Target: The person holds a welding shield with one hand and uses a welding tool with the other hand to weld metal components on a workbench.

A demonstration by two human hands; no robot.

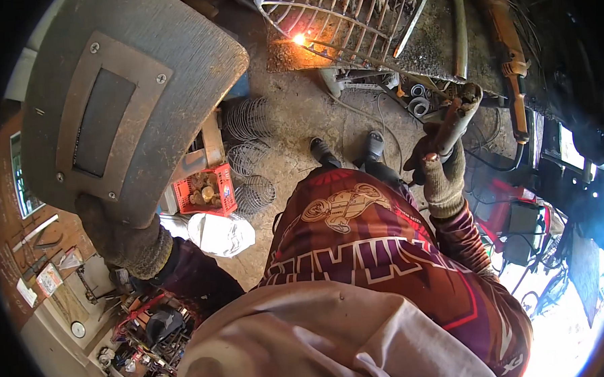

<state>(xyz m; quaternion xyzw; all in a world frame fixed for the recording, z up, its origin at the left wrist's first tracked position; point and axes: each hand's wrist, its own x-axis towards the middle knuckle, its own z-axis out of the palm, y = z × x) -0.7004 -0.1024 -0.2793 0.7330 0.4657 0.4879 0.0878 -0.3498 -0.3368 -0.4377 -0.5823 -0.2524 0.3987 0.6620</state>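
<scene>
My gloved left hand grips the lower edge of a dark hand-held welding shield, raised at the left with its dark window facing me. My gloved right hand is closed around a worn electrode holder. From the holder a thin welding rod runs left to a bright glowing spot. That spot sits at the near rim of a curved metal-rod grille lying on the workbench. My fingers on the shield are partly hidden in shadow.
On the bench lie a hammer and an orange angle grinder with its cord hanging. Coiled wire cages, a red crate and a white sack stand on the floor at left. Cables cross the floor under the bench.
</scene>
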